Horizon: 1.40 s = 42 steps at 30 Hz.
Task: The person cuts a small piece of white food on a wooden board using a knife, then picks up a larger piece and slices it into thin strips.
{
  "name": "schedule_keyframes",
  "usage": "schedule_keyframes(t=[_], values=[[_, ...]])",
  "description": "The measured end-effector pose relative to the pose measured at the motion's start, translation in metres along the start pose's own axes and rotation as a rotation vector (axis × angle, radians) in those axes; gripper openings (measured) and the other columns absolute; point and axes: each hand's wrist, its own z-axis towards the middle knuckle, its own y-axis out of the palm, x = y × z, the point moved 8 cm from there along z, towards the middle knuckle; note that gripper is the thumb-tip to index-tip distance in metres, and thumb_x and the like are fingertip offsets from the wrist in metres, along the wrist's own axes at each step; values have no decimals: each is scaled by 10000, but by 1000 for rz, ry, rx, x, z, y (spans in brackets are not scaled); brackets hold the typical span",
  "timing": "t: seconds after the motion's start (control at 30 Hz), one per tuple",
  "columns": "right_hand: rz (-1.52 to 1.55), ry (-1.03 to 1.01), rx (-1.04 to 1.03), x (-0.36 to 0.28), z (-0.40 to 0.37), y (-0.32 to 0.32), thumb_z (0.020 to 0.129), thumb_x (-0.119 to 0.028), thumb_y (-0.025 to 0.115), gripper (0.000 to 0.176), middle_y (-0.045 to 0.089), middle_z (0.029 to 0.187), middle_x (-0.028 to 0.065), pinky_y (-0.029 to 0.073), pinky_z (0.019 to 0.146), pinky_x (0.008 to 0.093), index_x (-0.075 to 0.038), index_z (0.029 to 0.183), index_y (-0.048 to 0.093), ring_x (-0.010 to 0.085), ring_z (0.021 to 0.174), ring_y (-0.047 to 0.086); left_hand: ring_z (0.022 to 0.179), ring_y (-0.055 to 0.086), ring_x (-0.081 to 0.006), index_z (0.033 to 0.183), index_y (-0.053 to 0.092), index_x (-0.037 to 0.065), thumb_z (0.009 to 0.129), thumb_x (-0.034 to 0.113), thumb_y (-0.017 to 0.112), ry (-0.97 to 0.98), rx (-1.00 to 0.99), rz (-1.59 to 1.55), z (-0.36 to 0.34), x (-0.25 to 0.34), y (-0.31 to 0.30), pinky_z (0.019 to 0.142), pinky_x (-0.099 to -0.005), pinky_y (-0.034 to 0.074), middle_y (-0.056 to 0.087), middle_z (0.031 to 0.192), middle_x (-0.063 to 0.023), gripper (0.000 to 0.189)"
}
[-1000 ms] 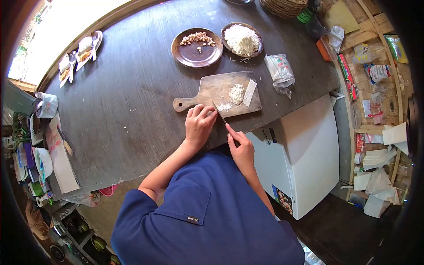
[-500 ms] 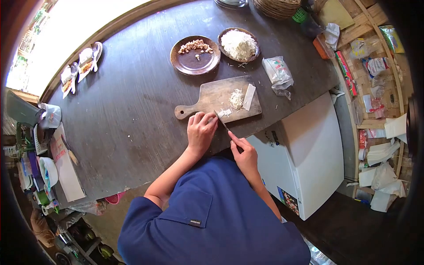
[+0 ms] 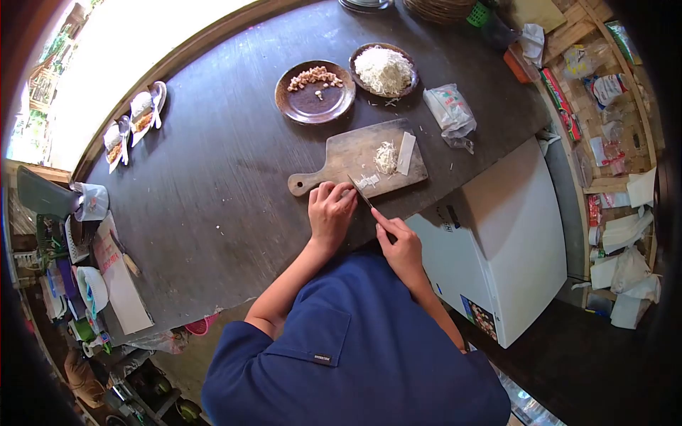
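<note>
A wooden cutting board (image 3: 348, 153) lies on the dark table (image 3: 213, 163). My right hand (image 3: 401, 245) grips a knife (image 3: 361, 190) whose blade rests on the board's near edge beside small white cut pieces (image 3: 367, 180). Fingers of my left hand (image 3: 329, 210) are curled over the board's near edge, pressing down next to the blade. Further along the board lie a pile of white shreds (image 3: 385, 157) and a flat white slab (image 3: 406, 153).
Behind the board stand a brown plate with tan chunks (image 3: 315, 91) and a bowl of white shreds (image 3: 383, 69). A plastic bag (image 3: 449, 112) lies at the right. A white chest appliance (image 3: 504, 234) stands at the table's right edge. Small dishes (image 3: 131, 117) sit far left.
The view has shifted slightly. Both hands stay at the board's near edge with the knife against the white pieces; no clear change in grip.
</note>
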Motion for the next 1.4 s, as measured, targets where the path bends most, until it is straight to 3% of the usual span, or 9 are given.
schedule_keyframes(t=[1.4], values=[[34,36,-51,7,-1,-3,1007,-188,699,399,697,913,73,565,753,419,-300,1387,745,303,820,714,1031,629,-195,980,819,175,826,192,832,-35,4,-23,-1,0,-4,913,-372,454,753,1111,94,156]])
